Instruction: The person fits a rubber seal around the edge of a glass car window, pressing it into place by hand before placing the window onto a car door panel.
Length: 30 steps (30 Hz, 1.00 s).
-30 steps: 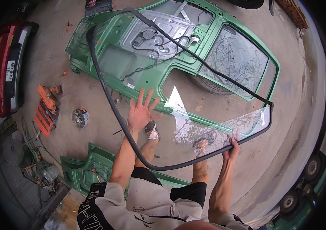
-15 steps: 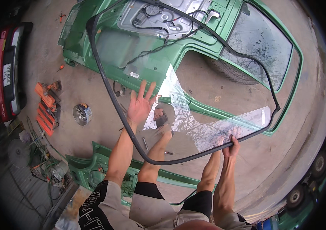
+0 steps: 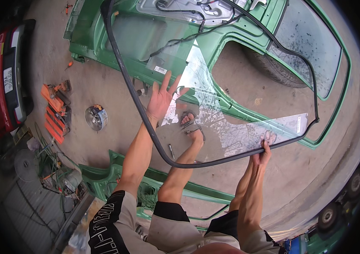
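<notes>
Glass pane [image 3: 230, 131]: edged by a black rubber seal [image 3: 123, 70] and held up off the ground, partly over a green body panel [image 3: 87, 44]; a white label [image 3: 299, 125] is stuck near its right corner.
Right hand [image 3: 261, 154]: closed on the near edge, toward its right end, with the thumb laid on top and the seal clamped in the grip.
Left hand [image 3: 159, 101]: fingers spread apart, palm turned up, seen within the seal's outline; whether the glass is touched by it cannot be told.
Left foot [image 3: 187, 119]: seen through the glass, just beyond the near edge.
Tyre [image 3: 277, 72]: seen through the opening of the green body panel.
Round tin [image 3: 102, 115]: set on the ground to the left; metallic-looking pieces are contained in it, too small to be named.
Orange slatted case [image 3: 54, 126]: laid farther left, with a cordless drill [image 3: 64, 86] near its top end; its contents cannot be made out.
Lower green panel [image 3: 97, 175]: partly hidden by the arms and legs; tangled green strands [image 3: 146, 199] are held in its hollow.
Shift from half a second ago: the glass is shown higher and farther right, and more of the green body panel is cut off at the top.
Hold: kept unchanged by the right hand; the left fingers are still spread.
</notes>
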Available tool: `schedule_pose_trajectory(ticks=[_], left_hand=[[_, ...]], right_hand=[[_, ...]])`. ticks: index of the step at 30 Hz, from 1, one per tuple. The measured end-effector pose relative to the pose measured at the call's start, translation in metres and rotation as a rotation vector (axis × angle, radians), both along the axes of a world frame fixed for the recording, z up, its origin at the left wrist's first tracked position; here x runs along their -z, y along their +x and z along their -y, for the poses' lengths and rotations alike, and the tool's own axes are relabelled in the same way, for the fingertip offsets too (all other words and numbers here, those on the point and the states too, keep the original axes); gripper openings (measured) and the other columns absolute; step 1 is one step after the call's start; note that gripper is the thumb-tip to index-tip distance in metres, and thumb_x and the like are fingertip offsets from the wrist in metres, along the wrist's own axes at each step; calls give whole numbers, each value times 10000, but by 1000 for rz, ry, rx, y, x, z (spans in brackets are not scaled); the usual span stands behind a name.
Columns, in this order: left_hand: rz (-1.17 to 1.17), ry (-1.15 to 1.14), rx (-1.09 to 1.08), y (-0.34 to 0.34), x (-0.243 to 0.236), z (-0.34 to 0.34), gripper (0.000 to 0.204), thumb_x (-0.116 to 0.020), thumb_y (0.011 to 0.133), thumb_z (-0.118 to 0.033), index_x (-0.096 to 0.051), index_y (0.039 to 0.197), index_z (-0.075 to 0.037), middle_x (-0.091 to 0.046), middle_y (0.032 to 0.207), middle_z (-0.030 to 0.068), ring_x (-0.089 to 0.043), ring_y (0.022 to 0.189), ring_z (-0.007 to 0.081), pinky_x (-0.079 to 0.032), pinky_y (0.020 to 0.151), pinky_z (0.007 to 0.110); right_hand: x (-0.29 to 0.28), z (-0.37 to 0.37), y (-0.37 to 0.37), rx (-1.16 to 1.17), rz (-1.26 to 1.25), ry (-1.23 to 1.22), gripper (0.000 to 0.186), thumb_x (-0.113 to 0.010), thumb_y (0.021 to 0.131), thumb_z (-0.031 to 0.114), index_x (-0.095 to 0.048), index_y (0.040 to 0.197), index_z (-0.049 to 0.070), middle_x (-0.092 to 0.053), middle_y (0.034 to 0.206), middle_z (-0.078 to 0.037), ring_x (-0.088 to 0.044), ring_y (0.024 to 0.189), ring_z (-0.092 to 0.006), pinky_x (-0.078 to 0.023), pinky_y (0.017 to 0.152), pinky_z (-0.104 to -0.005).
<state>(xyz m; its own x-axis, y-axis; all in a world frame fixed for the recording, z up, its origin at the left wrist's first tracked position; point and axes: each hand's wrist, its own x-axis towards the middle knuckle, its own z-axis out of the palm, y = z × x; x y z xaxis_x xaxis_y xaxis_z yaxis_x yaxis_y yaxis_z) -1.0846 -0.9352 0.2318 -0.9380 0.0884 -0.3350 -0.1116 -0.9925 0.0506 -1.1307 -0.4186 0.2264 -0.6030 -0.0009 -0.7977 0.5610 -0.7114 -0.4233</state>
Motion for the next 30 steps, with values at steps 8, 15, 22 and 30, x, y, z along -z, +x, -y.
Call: schedule_pose_trajectory(ticks=[8, 15, 22, 30], left_hand=[[62, -48, 83, 14, 39, 10, 732, -201, 1019, -725, -342, 1608, -314, -385, 1645, 57, -483, 1414, 408, -594, 923, 570], [199, -99, 155, 44, 83, 10, 728, -293, 1021, -717, -662, 1379, -201, -646, 1416, 79, -650, 1240, 348, -627, 813, 408], [491, 9, -23, 76, 102, 11, 610, -507, 1028, -579, -776, 902, -45, -785, 977, 129, -740, 969, 345, -596, 847, 369], [945, -359, -123, 76, 49, -54, 817, -513, 938, -763, -609, 1248, -13, -620, 1387, 133, -559, 1269, 328, -451, 1039, 416]], right_hand=[[6, 31, -29, -67, -40, 81, 785, -639, 857, -52, -376, 1579, 109, -458, 1571, -114, -453, 1423, -308, -342, 1227, -523], [42, 7, -49, 5, -73, 87, 869, -602, 841, -155, -292, 1584, 174, -405, 1596, -100, -396, 1466, -305, -342, 1230, -529], [48, 3, -49, 50, -18, -58, 700, -639, 884, -111, -388, 1502, 101, -498, 1505, -120, -494, 1398, -266, -413, 1186, -478], [30, -36, -60, -100, 28, -20, 307, -657, 1000, 176, -588, 1254, 16, -651, 1315, -171, -620, 1214, -320, -500, 940, -402]])
